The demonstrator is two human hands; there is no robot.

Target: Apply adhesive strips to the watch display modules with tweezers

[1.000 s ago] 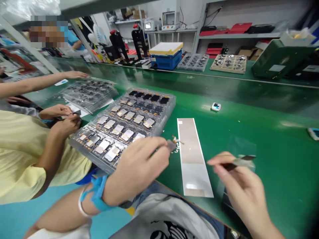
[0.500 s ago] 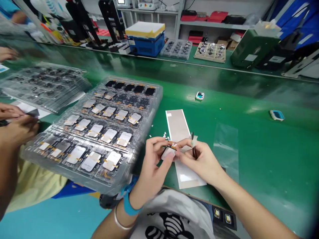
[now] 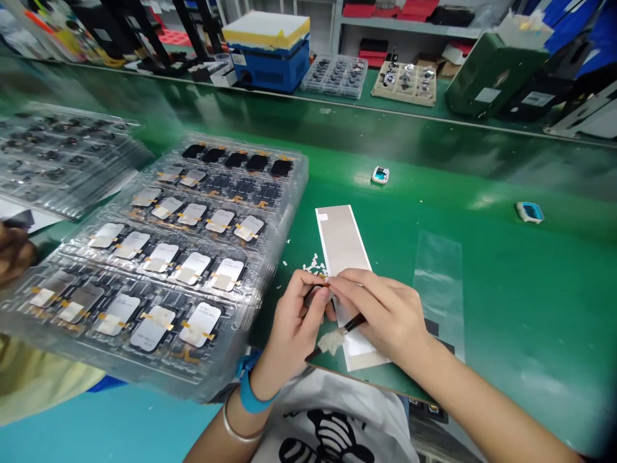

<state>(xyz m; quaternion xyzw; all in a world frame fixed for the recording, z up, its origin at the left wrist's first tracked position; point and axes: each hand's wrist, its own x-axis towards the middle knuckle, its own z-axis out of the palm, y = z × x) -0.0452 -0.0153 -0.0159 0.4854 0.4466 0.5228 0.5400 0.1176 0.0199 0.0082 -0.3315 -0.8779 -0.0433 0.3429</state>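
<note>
My left hand (image 3: 299, 315) is closed on a small watch-sized screen panel (image 3: 315, 296), mostly hidden by my fingers. The fingertips of my right hand (image 3: 385, 312) pinch at the panel's upper right edge; what they pinch there is too small to make out. Dark tweezers (image 3: 354, 322) with a whitish wrap are tucked in my right hand, pointing down and left. Beneath my hands lies a long grey sheet with a white border (image 3: 340, 235). Small white bits (image 3: 315, 264) are scattered just left of the sheet.
To the left, a stack of clear trays (image 3: 284, 247) holds several panels with orange tabs. A clear plastic sleeve (image 3: 438, 270) lies right. Two small watch frames (image 3: 380, 175) sit farther back. A blue box (image 3: 270, 64) stands on the ledge. A co-worker's hand (image 3: 14, 254) is at far left.
My right hand has turned over, and the tweezers swung from pointing up to pointing down-left. Its fingertips stay at the panel. The view has shifted slightly, and the co-worker's hand shows less.
</note>
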